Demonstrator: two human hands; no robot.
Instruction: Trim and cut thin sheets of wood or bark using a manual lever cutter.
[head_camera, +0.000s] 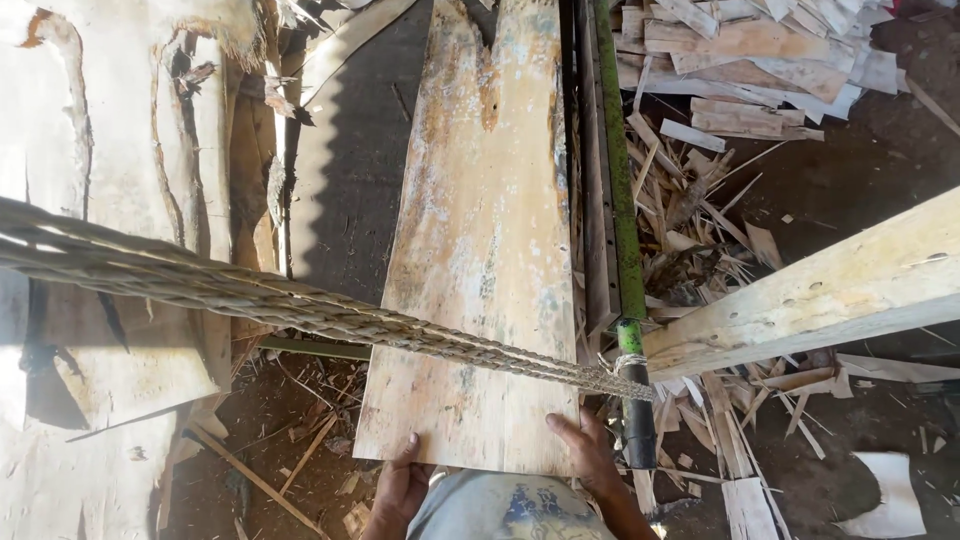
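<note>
**Two Hands on the Near End of a Rough Plank**

Two bare hands grip the near end of a long wooden plank (480, 250) that runs straight away from the person, up the middle of the view. The left hand (400, 485) is closed over the plank's near left corner, its fingers curled under the end edge and one fingertip showing on top. The right hand (588, 455) holds the near right corner, thumb lying on the upper face and the other fingers hidden beneath the wood. Both hands are wrapped around the board rather than spread flat.

The plank is pale, with rusty brown and grey stains, and its far end is ragged and uneven. A thick twisted rope (300, 305) crosses over it slantwise from the left edge of the view down to the right, where it is tied to a green pole (622, 200) that stands just beside the plank's right edge. The pole's lower part is dark. A pale wooden beam (830, 290) reaches in from the right and meets the pole close to the knot.

Wood offcuts and splinters (720, 230) lie heaped on the dirt to the right. Large rough slabs (110, 200) lie to the left, partly in sunlight.
</note>
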